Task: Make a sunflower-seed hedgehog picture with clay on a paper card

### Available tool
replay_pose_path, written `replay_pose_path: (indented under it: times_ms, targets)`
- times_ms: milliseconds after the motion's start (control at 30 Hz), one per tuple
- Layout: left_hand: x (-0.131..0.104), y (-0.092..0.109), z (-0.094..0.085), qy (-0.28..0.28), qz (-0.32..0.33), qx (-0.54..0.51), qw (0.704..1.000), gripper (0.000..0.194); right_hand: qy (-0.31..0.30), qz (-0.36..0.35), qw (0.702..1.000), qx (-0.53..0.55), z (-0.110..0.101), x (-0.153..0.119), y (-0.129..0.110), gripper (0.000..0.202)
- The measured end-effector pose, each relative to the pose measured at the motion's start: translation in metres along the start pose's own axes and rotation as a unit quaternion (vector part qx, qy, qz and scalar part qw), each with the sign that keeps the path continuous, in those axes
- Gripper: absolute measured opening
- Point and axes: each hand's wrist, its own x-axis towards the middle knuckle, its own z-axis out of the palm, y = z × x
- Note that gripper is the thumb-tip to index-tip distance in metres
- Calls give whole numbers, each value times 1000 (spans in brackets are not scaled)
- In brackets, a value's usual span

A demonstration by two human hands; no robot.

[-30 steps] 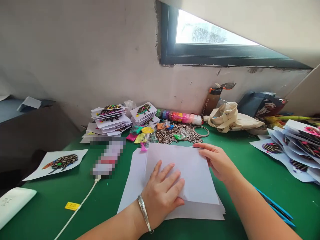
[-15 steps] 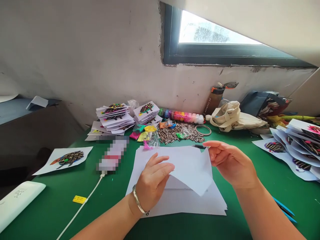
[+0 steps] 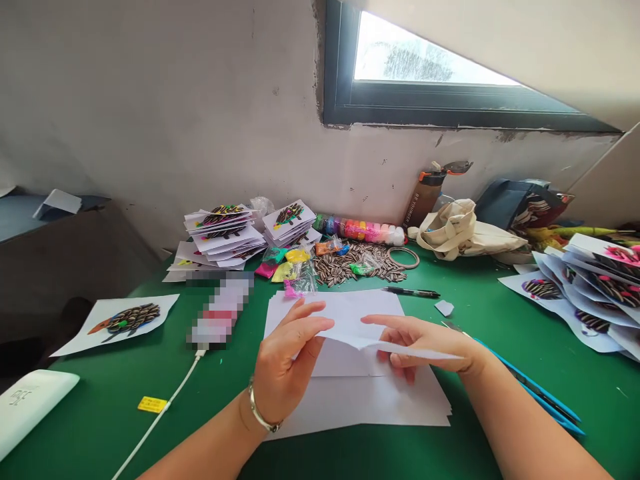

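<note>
A sheet of white paper (image 3: 350,337) is lifted above a stack of white paper (image 3: 360,403) on the green table. My left hand (image 3: 290,353) pinches the sheet's left side between thumb and fingers; a silver bangle circles that wrist. My right hand (image 3: 417,343) is at the sheet's right part, thumb beneath and index finger above, closed on it. Beyond the stack lies a black pen (image 3: 413,293). A small white paper scrap (image 3: 444,308) rests to its right.
Sunflower seeds (image 3: 345,263), clay packets (image 3: 297,257) and clay tubs (image 3: 360,230) lie at the back. Picture cards (image 3: 225,230) are stacked left and right. Blue-handled scissors (image 3: 535,390) lie beside my right forearm. A white cable (image 3: 160,417) crosses the left side.
My right hand has moved left and down over the paper, bending the raised sheet. The pen, scrap and more of the scissors are now uncovered. The view has shifted slightly.
</note>
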Motion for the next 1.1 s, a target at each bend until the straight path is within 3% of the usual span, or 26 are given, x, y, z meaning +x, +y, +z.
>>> replay_pose_path:
  times_ms: [133, 233, 367, 467, 533, 733, 933, 1100]
  targets:
    - [-2, -2, 0, 3, -69, -30, 997, 23, -6, -36, 999, -18, 6, 8, 0, 32]
    - [-1, -7, -1, 22, -125, -48, 991, 21, 74, -81, 993, 35, 9, 18, 0, 37]
    - [6, -10, -1, 56, -243, -29, 968, 18, 207, -153, 964, 74, 7, 23, -1, 37]
    - [12, -15, 0, 55, -319, -27, 946, 33, 261, -189, 943, 86, 6, 22, -4, 33]
    - [12, -21, 1, 45, -351, -60, 933, 31, 279, -195, 932, 123, 8, 21, -6, 30]
    - [6, -42, 1, 32, -381, -181, 906, 23, 224, -157, 944, 184, 13, 20, -10, 29]
    - [12, -38, 4, -39, -421, -226, 877, 35, 186, -137, 951, 206, 18, 24, -12, 24]
    - [12, -39, 4, -69, -409, -177, 892, 41, 191, -127, 953, 196, 20, 26, -12, 22]
